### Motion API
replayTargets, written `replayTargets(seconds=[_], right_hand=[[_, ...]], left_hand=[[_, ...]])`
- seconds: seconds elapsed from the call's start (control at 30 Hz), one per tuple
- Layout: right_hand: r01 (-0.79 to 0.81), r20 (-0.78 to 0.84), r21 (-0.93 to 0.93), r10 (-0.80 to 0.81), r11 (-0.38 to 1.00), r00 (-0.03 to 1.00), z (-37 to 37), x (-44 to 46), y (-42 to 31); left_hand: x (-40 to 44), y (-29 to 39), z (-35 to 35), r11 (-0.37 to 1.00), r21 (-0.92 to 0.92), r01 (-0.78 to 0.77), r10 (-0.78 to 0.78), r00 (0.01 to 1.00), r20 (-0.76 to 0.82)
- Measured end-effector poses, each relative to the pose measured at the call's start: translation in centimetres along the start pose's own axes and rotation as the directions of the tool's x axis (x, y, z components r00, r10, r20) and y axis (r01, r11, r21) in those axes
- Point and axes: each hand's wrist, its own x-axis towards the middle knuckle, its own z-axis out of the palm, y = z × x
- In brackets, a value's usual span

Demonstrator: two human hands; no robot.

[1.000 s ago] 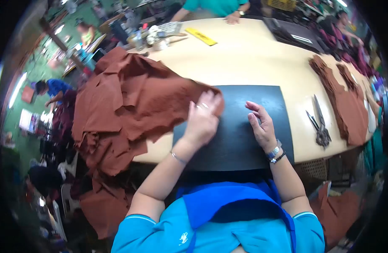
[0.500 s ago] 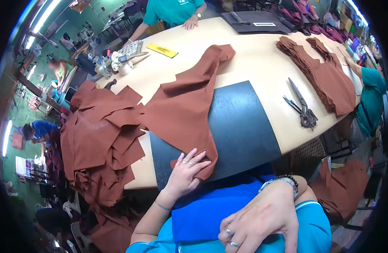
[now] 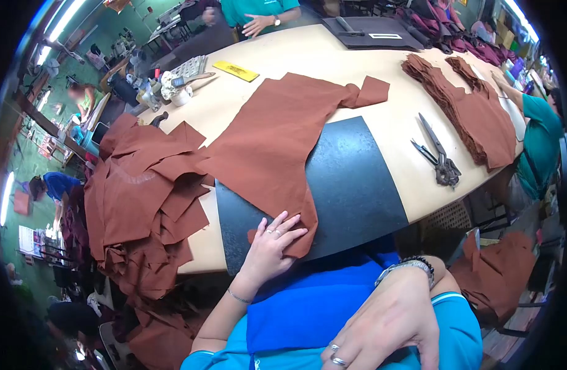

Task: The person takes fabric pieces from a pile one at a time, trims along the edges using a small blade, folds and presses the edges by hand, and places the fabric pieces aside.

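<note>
My left hand [image 3: 275, 239] lies with its fingers spread on the near end of a rust-brown fabric piece [image 3: 271, 129]. The cloth stretches away from me over part of a black mat [image 3: 357, 179] and the pale table, with its far right corner folded over. Low in the view, in front of my chest, my right hand [image 3: 388, 314] hangs with the thumb apart from the fingers. No object shows in it, though the bottom edge cuts off its fingertips. Shears [image 3: 440, 148] and small thread snips [image 3: 424, 152] rest to the right of the mat.
A heap of brown fabric pieces [image 3: 141, 185] overhangs the table's left edge. Stacked brown pieces [image 3: 462, 111] lie at right, beside a co-worker's sleeve [image 3: 539, 117]. A yellow block [image 3: 236, 71] and a brush [image 3: 194, 79] are at the far side, near another person's hand [image 3: 258, 24].
The far part of the brown fabric has spread flatter, its end swinging right. The person across has lifted a hand off the table. My hands have barely moved.
</note>
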Motion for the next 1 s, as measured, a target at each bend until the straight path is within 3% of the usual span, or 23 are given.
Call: replayTargets(seconds=[0.07, 0.17, 0.37, 0.47, 0.5, 0.53, 0.57, 0.6, 0.63, 0.67, 0.7, 0.73, 0.77, 0.83, 0.87, 0.9, 0.93, 0.97, 1.0], right_hand=[[0.134, -0.147, -0.064, -0.142, 0.989, 0.979, 0.9, 0.6, 0.8], [0.239, -0.067, -0.048, -0.242, 0.97, 0.968, 1.3, 1.7, 1.8], [0.024, 0.074, 0.087, -0.03, 0.996, 0.997, 0.6, -0.7, -0.1], [0.082, -0.064, 0.037, -0.079, 0.996, 0.995, 0.8, -2.9, 0.1], [0.04, 0.111, 0.13, -0.054, 0.991, 0.992, -0.6, -4.0, 0.6], [0.089, -0.145, 0.013, -0.086, 0.996, 0.986, -0.7, -4.6, 1.4], [-0.149, -0.414, -0.107, 0.092, 0.983, 0.905, -1.7, -5.1, 1.5], [-0.357, -0.599, -0.434, 0.031, 0.827, 0.8, -2.9, -5.1, 2.4], [-0.672, -0.751, -0.559, 0.047, 0.486, 0.659, -3.2, -5.1, 3.6], [-0.866, -0.855, -0.496, 0.141, 0.059, 0.499, -3.6, -5.0, 5.0], [-0.823, -0.835, -0.538, -0.02, -0.186, 0.55, -4.7, -6.1, 7.9], [-0.837, -0.838, -0.544, 0.079, -0.059, 0.539, -6.6, -7.8, 10.8], [-0.843, -0.825, -0.534, 0.175, 0.068, 0.537, -8.3, -8.5, 12.3], [-0.77, -0.808, -0.532, 0.062, 0.351, 0.586, -10.0, -6.0, 13.1], [-0.754, -0.825, -0.432, 0.122, 0.495, 0.552, -10.5, -3.7, 12.4], [-0.715, -0.83, -0.316, 0.183, 0.624, 0.527, -10.8, -1.1, 11.4], [-0.531, -0.797, -0.386, 0.017, 0.754, 0.604, -11.0, 1.0, 11.6], [-0.236, -0.648, -0.704, -0.47, 0.669, 0.599, -12.4, 2.8, 15.1], [-0.098, -0.762, -0.241, -0.125, 0.966, 0.635, -11.8, 5.4, 12.5]], left_hand=[[0.0, 0.0, 0.0, 1.0, 0.001, 0.0, 0.0, 1.0, 0.004], [0.0, 0.1, 0.0, 0.999, -0.04, 0.004, -0.005, 1.0, -0.012], [-0.5, -0.5, 0.2, 1.0, 0.013, -0.015, 0.017, 0.987, -0.157], [-0.9, -0.3, -0.1, 0.994, -0.113, -0.001, -0.033, 0.955, -0.295], [-0.7, 0.1, -0.6, 0.996, -0.07, -0.059, 0.028, 0.925, -0.379], [-0.8, 0.7, -1.1, 0.996, -0.068, -0.064, 0.032, 0.918, -0.394], [-0.9, 1.1, -1.6, 0.995, -0.066, -0.072, 0.038, 0.912, -0.409], [-1.0, 1.3, -1.8, 0.995, -0.065, -0.08, 0.045, 0.905, -0.423], [-1.0, 1.2, -1.3, 0.993, 0.0, -0.122, 0.105, 0.85, -0.516], [-1.3, 1.4, -1.6, 0.989, 0.007, -0.145, 0.129, 0.858, -0.498], [-1.3, 2.1, -1.5, 0.984, 0.043, -0.171, 0.165, 0.805, -0.57], [-1.5, 2.7, -1.2, 0.978, 0.081, -0.195, 0.201, 0.745, -0.636], [-2.4, 2.6, -1.2, 0.938, 0.152, -0.312, 0.339, 0.733, -0.589], [-3.6, 2.0, -0.4, 0.845, 0.221, -0.487, 0.531, 0.718, -0.451], [-3.7, 1.9, 0.2, 0.852, 0.121, -0.509, 0.516, 0.777, -0.361], [-3.4, 2.5, -0.2, 0.905, 0.088, -0.417, 0.423, 0.856, -0.297], [-2.9, 2.9, -0.7, 0.947, 0.066, -0.315, 0.322, 0.92, -0.225], [-2.7, 3.0, -1.0, 0.973, 0.036, -0.23, 0.232, 0.949, -0.215], [-2.6, 2.5, -1.4, 0.987, -0.024, -0.161, 0.15, 0.957, -0.246]])
